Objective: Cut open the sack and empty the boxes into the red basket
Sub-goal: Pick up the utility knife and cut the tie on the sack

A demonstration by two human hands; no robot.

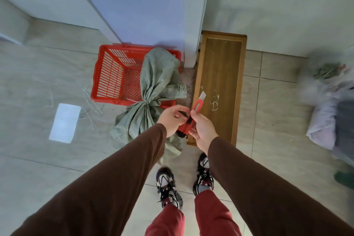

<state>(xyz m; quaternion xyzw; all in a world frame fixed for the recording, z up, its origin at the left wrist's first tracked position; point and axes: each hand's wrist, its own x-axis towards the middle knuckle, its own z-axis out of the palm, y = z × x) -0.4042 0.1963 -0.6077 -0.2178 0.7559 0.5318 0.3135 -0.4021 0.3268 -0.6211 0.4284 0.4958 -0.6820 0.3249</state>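
Note:
A grey-green woven sack, tied shut with string near its neck, lies on the floor with its upper part leaning over the red basket. No boxes lie in the basket. Both my hands hold a red utility knife with its blade out, above the sack's lower end. My right hand grips the knife's handle. My left hand pinches the knife's black slider part from the left. The boxes are hidden inside the sack.
A low wooden bench stands just right of the sack, with bits of string on top. A white sheet lies on the tiled floor at left. Blurred bags sit at far right. My shoes stand below.

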